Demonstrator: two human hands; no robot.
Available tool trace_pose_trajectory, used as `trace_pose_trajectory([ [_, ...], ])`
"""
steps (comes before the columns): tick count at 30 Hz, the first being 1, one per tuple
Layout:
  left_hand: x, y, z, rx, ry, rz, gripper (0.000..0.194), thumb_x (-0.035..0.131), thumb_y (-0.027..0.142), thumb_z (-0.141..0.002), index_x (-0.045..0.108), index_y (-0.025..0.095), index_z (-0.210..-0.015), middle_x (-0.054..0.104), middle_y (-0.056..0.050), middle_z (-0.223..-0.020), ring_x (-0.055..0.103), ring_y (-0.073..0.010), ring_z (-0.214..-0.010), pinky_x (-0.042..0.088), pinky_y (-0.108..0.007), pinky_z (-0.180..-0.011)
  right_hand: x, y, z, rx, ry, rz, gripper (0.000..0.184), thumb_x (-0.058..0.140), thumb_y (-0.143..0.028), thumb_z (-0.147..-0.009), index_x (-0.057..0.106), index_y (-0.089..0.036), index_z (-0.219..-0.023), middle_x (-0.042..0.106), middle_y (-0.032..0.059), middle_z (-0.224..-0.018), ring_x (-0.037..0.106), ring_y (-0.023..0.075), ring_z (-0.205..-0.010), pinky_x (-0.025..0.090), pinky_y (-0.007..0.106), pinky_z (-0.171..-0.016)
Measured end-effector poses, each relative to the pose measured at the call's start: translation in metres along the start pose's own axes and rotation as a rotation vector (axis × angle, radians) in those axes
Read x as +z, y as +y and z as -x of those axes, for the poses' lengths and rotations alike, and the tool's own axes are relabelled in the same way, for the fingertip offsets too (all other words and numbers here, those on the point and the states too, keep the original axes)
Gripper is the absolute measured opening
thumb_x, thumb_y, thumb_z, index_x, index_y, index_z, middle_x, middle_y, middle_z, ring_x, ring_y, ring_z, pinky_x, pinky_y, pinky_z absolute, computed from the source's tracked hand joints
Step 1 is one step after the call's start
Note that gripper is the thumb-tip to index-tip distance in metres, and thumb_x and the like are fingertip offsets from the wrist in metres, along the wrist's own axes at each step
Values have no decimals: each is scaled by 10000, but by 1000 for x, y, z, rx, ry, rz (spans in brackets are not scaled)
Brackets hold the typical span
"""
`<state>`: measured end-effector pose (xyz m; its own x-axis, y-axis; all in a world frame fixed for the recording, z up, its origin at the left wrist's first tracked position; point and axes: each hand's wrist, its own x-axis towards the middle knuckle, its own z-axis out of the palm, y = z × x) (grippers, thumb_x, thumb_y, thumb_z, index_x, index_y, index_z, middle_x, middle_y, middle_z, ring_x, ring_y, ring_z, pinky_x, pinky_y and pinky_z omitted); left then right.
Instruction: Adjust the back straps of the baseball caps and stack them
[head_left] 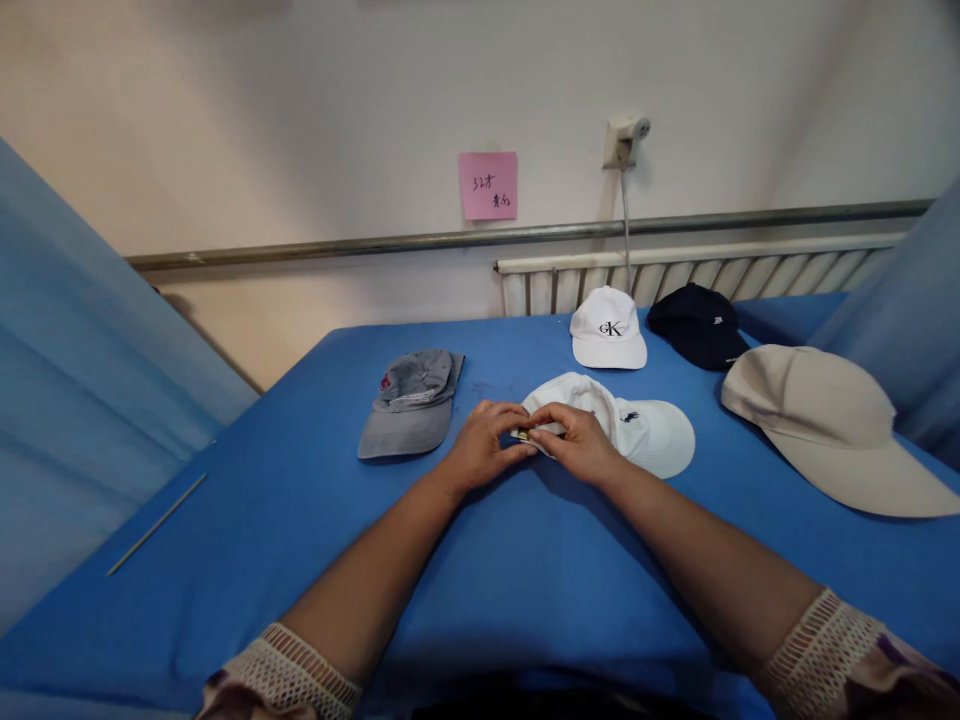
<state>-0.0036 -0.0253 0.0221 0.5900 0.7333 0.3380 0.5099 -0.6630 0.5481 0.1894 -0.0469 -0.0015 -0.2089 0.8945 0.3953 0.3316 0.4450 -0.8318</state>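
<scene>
Blue-covered bed (pixel 300 470); at centre, nearer white cap (pixel 628 432) lies with brim to right. Left hand (pixel 484 447) and right hand (pixel 583 446) meet at its rear edge, fingers of each curled nearly together, pinching around gold-coloured clasp (pixel 523 434); exact grip partly hidden. From bedside, looks like work for light fingertips: one hand steadying clasp, other keeping edge flat, untwisted.

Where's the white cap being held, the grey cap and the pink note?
Held white baseball cap (pixel 629 431), head view: front panel.
Grey baseball cap (pixel 409 425), head view: brim.
Pink sticky note (pixel 488 186), head view: its middle.
</scene>
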Motion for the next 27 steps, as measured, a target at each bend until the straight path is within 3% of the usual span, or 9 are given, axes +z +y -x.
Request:
trace_pose_trajectory([
  [11, -3, 6, -1, -66, -80, -29, 273, 617, 463, -849, 697, 231, -968, 686, -11, -942, 546, -203, -965, 356, -350, -932, 1, 6, 1, 36, 27, -80, 135, 585, -267, -840, 667, -224, -938, 711, 22, -918, 656, 179, -840, 502, 291, -726],
  [22, 10, 12, -1, 3, -17, -309, 147, 611, 327, -817, 665, 192, -841, 663, -41, -848, 528, -219, -897, 345, -370, -844, 9, -5, 2, 129, 112, -185, 120, 625, -322, -778, 619, -205, -804, 677, 8, -795, 609, 157, -723, 483, 272, -657],
  [27, 16, 9, 0, -5, -67, -345, 167, 642, 343, -793, 639, 176, -796, 643, -60, -812, 527, -240, -875, 366, -382, -817, 13, -13, 5, 107, 94, -241, 139, 638, -340, -779, 612, -208, -816, 663, 6, -803, 604, 157, -737, 487, 274, -659],
])
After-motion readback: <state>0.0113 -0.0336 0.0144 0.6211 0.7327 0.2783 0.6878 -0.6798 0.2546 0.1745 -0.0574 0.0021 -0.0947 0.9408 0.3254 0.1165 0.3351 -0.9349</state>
